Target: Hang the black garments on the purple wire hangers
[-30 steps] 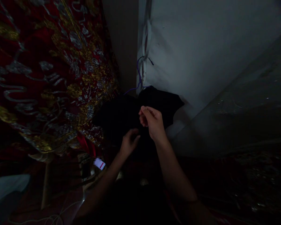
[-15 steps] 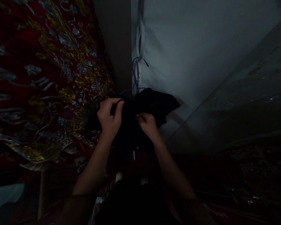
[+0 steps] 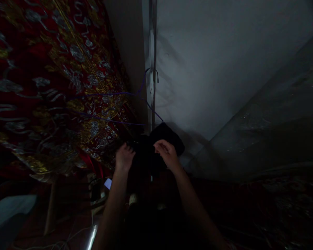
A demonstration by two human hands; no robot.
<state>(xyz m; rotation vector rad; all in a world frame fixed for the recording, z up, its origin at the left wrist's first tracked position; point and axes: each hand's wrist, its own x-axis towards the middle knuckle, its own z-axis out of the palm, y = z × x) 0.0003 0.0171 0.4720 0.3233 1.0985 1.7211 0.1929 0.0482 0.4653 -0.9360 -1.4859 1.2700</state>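
Observation:
A black garment (image 3: 143, 158) hangs from the right end of a purple wire hanger (image 3: 114, 93). The hanger's left arm is bare and sticks out in front of the red cloth. On the garment's left side is my left hand (image 3: 124, 158), its fingers curled in on the dark fabric. My right hand (image 3: 167, 154) has thumb and fingers pinched together at the garment's right part, just below the hanger's end. Folds of the black fabric are hard to make out in the dim light.
Red cloth with gold and silver embroidery (image 3: 49, 83) hangs at the left, above a wooden leg (image 3: 51, 208). A pale upright strip (image 3: 151, 52) carries the hanger hook beside a white wall panel (image 3: 198, 62). Below lie a cable (image 3: 75, 234) and a light-coloured perforated shoe (image 3: 133, 199).
Both hands have moved down with the black garment. The hanger's left arm has come out of the fabric and now shows, and the hanger has swung and tilted.

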